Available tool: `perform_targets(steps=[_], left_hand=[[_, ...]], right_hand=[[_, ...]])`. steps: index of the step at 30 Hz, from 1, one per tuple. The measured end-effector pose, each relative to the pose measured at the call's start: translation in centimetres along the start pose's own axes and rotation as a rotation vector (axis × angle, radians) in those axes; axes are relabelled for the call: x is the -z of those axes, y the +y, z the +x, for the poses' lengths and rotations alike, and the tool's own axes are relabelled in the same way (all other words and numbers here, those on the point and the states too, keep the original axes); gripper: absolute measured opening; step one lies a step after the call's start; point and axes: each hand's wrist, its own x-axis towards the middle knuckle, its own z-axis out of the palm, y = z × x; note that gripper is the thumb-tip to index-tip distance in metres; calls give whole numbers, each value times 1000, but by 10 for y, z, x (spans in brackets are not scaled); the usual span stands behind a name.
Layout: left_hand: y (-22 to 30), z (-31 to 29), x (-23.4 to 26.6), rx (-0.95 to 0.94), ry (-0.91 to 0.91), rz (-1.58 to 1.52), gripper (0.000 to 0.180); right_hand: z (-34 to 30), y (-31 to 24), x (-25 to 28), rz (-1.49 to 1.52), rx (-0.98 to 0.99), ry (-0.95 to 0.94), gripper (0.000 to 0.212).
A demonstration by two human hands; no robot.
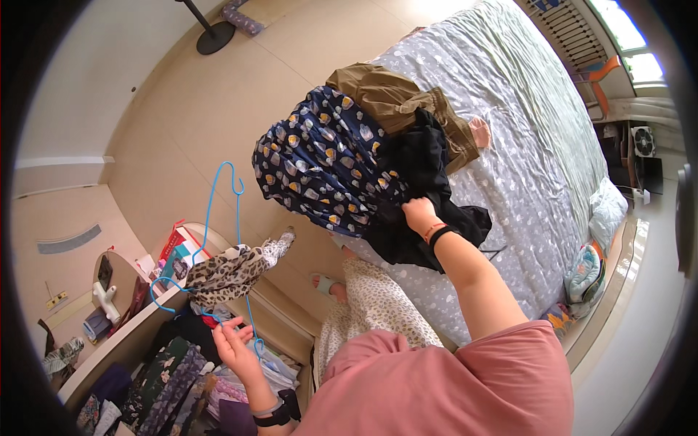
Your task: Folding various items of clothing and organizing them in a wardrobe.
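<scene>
My right hand [422,216] is closed on the edge of a navy garment [320,156] with a white-and-yellow print, bunched up at the bed's edge. A black garment [418,156] lies under and beside that hand, and an olive-brown garment [378,94] lies behind it. At the lower left, my left hand [238,352] has its fingers bent around the lower part of a blue clothes hanger [210,207]. Next to this hand is a leopard-print cloth [225,275] with the hanger's blue wire around it. Exactly how the fingers grip the hanger is partly hidden.
A bed with a grey patterned sheet [523,211] fills the right side. Below my left hand an open storage space holds folded clothes [167,381]. A round black stand base [215,38] stands on the floor at the far left. Pillows [607,211] lie along the bed's right edge.
</scene>
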Motion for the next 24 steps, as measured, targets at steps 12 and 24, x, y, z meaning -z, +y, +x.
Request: perform_targets(steps=[12, 24], left_hand=[[4, 9, -24, 30, -54, 12, 28], [5, 3, -35, -14, -33, 75, 27]], right_hand=[[-31, 5, -1, 166, -288, -97, 47], [34, 9, -24, 618, -694, 153, 33]])
